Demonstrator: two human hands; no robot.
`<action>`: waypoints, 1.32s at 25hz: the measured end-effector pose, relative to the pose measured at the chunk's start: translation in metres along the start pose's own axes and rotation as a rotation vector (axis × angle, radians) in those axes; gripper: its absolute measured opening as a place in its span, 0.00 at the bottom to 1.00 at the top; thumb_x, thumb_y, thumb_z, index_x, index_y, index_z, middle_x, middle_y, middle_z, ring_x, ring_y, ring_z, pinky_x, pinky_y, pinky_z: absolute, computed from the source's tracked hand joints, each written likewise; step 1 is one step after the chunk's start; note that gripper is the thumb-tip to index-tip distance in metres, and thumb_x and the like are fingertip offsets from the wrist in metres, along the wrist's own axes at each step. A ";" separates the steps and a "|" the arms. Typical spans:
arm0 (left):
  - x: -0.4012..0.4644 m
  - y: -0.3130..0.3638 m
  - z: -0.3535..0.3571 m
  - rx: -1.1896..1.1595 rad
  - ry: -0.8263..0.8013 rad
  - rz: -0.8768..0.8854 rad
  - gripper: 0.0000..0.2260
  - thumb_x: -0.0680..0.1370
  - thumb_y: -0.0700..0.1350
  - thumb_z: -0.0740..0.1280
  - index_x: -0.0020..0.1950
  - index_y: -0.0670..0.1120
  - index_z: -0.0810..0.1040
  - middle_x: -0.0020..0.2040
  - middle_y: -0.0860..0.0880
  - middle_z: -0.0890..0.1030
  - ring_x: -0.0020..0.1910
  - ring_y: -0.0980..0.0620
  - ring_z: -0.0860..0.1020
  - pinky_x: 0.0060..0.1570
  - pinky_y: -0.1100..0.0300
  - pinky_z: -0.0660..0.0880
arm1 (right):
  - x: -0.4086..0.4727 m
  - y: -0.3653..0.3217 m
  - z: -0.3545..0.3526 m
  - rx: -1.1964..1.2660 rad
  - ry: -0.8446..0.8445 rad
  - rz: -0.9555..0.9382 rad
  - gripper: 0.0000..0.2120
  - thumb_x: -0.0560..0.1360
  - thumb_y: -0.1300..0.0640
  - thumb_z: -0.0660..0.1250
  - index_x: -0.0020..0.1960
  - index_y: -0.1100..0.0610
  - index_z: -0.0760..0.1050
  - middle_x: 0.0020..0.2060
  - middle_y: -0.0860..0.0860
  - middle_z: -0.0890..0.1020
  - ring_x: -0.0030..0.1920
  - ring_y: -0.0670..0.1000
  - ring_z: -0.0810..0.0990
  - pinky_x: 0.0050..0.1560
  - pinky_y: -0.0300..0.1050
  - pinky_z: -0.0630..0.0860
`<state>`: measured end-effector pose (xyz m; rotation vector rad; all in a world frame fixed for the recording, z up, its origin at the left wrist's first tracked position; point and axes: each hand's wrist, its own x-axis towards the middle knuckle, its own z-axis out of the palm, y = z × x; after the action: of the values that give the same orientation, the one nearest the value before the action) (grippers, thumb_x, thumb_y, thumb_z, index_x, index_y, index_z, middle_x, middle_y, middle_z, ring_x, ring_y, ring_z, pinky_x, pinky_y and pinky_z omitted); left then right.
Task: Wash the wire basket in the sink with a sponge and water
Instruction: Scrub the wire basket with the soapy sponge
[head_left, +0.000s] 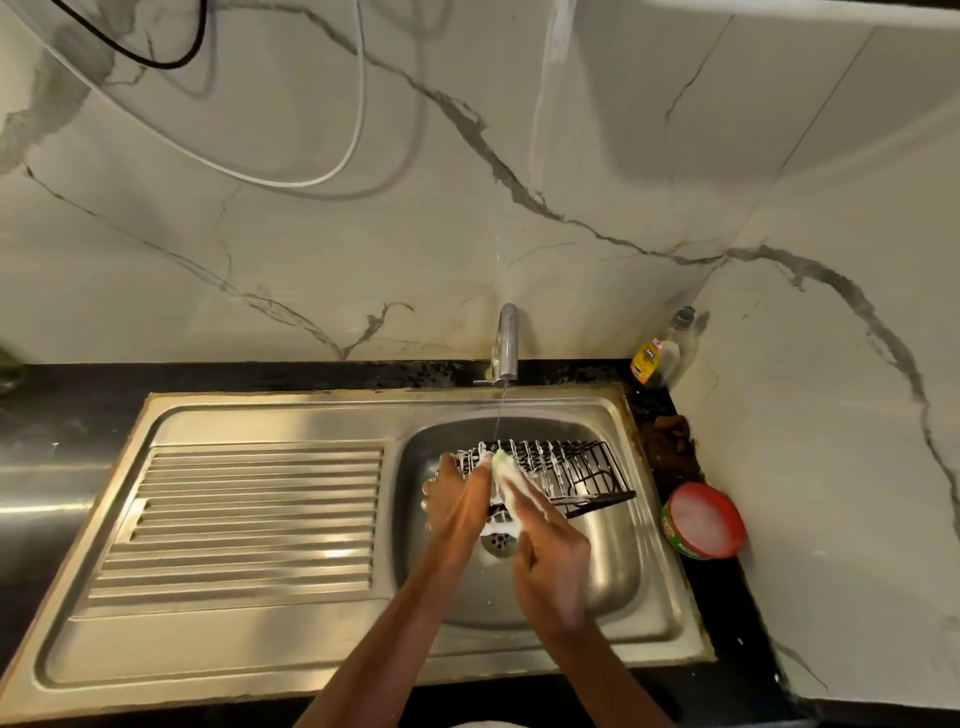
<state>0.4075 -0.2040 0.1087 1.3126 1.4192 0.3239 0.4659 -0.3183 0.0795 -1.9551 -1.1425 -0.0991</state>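
Right hand (545, 540): nearest, over the basin at about 5 o'clock of the drain (498, 543); its fingers reach toward 11 o'clock and grip the sponge, blurred.
Sponge (506, 470): pale green and foamy, grasped at the right fingertips, pressed against the near left part of the wire basket.
Left hand (452, 493): at 9 o'clock of the sponge, fingers curled round the basket's left end, holding it.
Wire basket (561, 465): black, soapy along its upper wires, tilted inside the sink (260, 649) bowl; it extends toward 3 o'clock from both hands, its right end free.
Water stream (500, 415): thin, falling from the tap (508, 338) onto the basket's far edge, just beyond the sponge.
Red-rimmed tub (704, 519): on the dark counter at 3 o'clock of the basket, well apart from it.
Bottle (660, 351): in the far corner at 1 o'clock, against the marble wall (260, 234).
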 end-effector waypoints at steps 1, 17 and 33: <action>-0.001 -0.001 0.000 -0.013 -0.002 -0.008 0.29 0.75 0.63 0.64 0.68 0.44 0.72 0.67 0.37 0.75 0.64 0.39 0.74 0.64 0.41 0.74 | 0.001 0.001 -0.004 -0.050 0.001 -0.062 0.25 0.70 0.71 0.60 0.61 0.55 0.83 0.60 0.53 0.83 0.40 0.35 0.82 0.36 0.22 0.74; 0.010 -0.001 -0.002 -0.082 0.081 -0.093 0.33 0.72 0.66 0.66 0.68 0.45 0.72 0.65 0.38 0.76 0.61 0.38 0.76 0.62 0.39 0.75 | -0.003 0.007 0.001 -0.132 -0.006 -0.383 0.22 0.76 0.72 0.56 0.60 0.59 0.83 0.62 0.57 0.82 0.56 0.49 0.85 0.47 0.34 0.80; 0.031 -0.035 0.007 -0.197 0.081 -0.030 0.35 0.58 0.70 0.64 0.54 0.45 0.74 0.53 0.40 0.80 0.53 0.38 0.80 0.56 0.35 0.78 | 0.021 0.018 0.009 0.011 0.004 0.108 0.29 0.70 0.76 0.65 0.67 0.55 0.76 0.56 0.58 0.85 0.40 0.48 0.87 0.37 0.34 0.82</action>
<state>0.4029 -0.1935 0.0624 1.1274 1.4342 0.4883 0.4885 -0.3015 0.0725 -2.0015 -1.0304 -0.0396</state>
